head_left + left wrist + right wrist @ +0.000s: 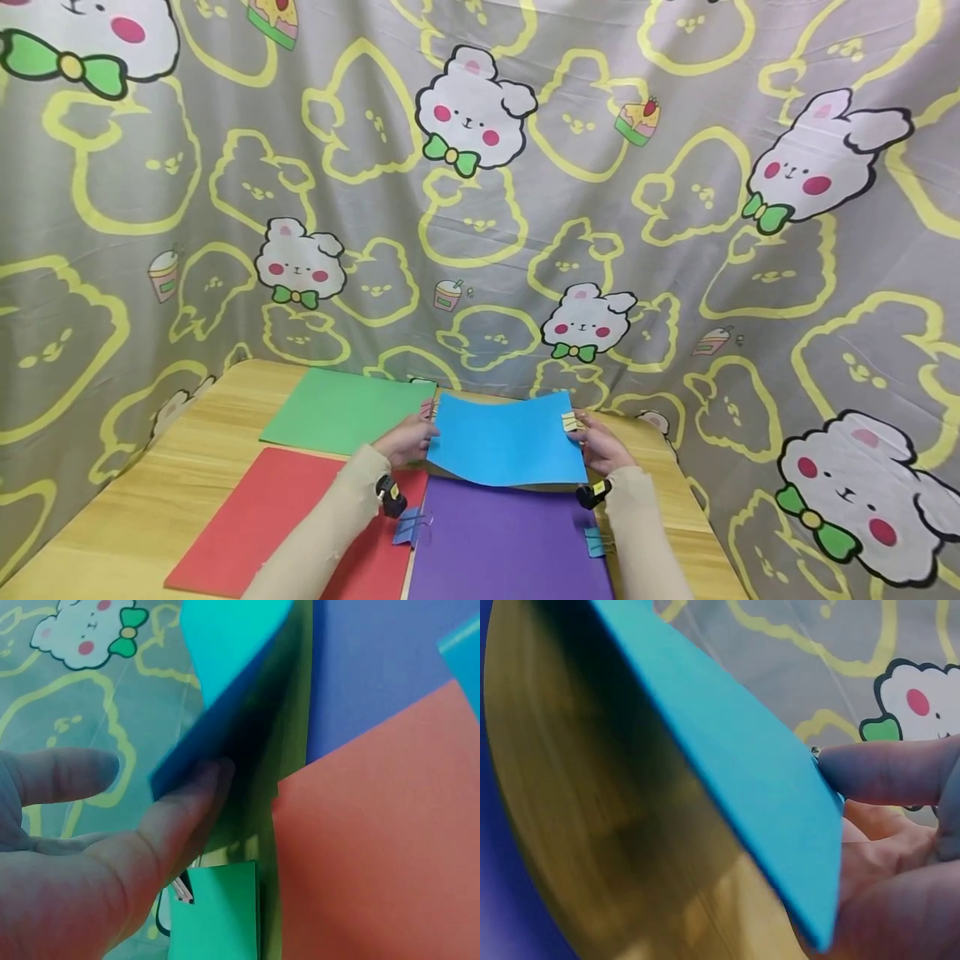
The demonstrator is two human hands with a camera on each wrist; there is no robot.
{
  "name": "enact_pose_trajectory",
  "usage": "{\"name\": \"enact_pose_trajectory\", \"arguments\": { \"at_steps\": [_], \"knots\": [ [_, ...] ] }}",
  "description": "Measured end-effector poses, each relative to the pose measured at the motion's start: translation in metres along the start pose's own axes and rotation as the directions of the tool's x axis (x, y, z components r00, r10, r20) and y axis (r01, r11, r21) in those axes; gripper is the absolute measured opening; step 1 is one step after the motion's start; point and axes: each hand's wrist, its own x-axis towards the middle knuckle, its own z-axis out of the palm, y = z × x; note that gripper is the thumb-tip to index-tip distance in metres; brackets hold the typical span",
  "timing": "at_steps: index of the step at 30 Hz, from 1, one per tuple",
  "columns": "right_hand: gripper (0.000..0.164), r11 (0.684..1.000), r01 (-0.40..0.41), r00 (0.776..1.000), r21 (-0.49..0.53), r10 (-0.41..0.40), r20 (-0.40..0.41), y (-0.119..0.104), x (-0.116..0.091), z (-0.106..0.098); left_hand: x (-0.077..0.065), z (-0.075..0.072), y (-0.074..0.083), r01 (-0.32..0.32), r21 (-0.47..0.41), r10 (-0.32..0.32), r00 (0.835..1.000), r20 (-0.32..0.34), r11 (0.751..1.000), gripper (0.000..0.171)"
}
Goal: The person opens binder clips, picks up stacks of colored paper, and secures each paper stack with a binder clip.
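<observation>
A blue sheet of paper (pixel 510 442) is held tilted above the back of the table, sagging between my two hands. My left hand (pixel 408 439) holds its left edge beside a pink binder clip (pixel 427 408); in the left wrist view one finger lies against the sheet's shaded underside. At the opposite edge my right hand (pixel 603 446) grips the paper by a yellow binder clip (pixel 570 421). A fingertip touches the sheet's edge in the right wrist view (pixel 840 769). Nearer me lies a purple sheet (pixel 510 542), just below the blue one.
A green sheet (pixel 345 410) lies at the back left, and a red sheet (pixel 277 517) in front of it. Blue binder clips (pixel 407 527) sit at both sides of the purple sheet. A patterned curtain (pixel 480 250) hangs behind the wooden table (pixel 127 508).
</observation>
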Motion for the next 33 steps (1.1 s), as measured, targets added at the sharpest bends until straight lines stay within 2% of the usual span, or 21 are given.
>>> {"name": "enact_pose_trajectory", "arguments": {
  "at_steps": [3,6,8,9,10,11,18,24,33],
  "knots": [
    [0.075,1.000,-0.010,1.000,-0.009,0.010,-0.002,0.001,0.002,0.002,-0.001,0.002,0.000,0.027,0.010,-0.027,0.999,-0.037,1.000,0.014],
    [0.075,1.000,-0.018,1.000,-0.013,0.017,-0.013,0.001,0.004,0.002,-0.002,0.004,0.000,0.039,0.012,-0.038,0.998,-0.042,0.999,0.023],
    [0.074,0.999,-0.021,1.000,-0.025,0.020,-0.024,0.001,0.006,0.003,-0.002,0.006,0.000,0.039,0.019,-0.038,0.999,-0.027,0.999,0.050],
    [0.074,0.999,-0.020,0.999,-0.030,0.019,-0.026,0.001,0.006,0.004,-0.001,0.006,-0.001,0.041,0.016,-0.041,0.999,-0.023,0.999,0.051],
    [0.074,0.999,-0.021,0.999,-0.034,0.020,-0.031,0.001,0.006,0.005,-0.001,0.007,-0.001,0.038,0.019,-0.038,0.999,-0.015,0.999,0.067],
    [0.074,0.999,-0.026,0.999,-0.038,0.024,-0.038,0.001,0.007,0.006,-0.001,0.008,-0.001,0.036,0.022,-0.036,0.999,-0.015,0.999,0.075],
    [0.074,0.996,-0.064,0.997,-0.066,0.060,-0.051,-0.003,0.007,0.013,-0.002,0.009,-0.001,0.041,0.028,-0.040,0.999,-0.035,0.999,0.080],
    [0.074,0.995,-0.083,0.996,-0.060,0.081,-0.036,-0.005,0.008,0.015,-0.003,0.013,-0.002,0.029,0.058,-0.024,0.996,-0.087,0.998,0.077],
    [0.081,0.984,-0.140,0.986,-0.113,0.129,-0.101,-0.005,0.013,0.012,-0.003,0.015,-0.002,0.017,0.041,-0.013,0.996,-0.090,0.999,0.074]
  ]
}}
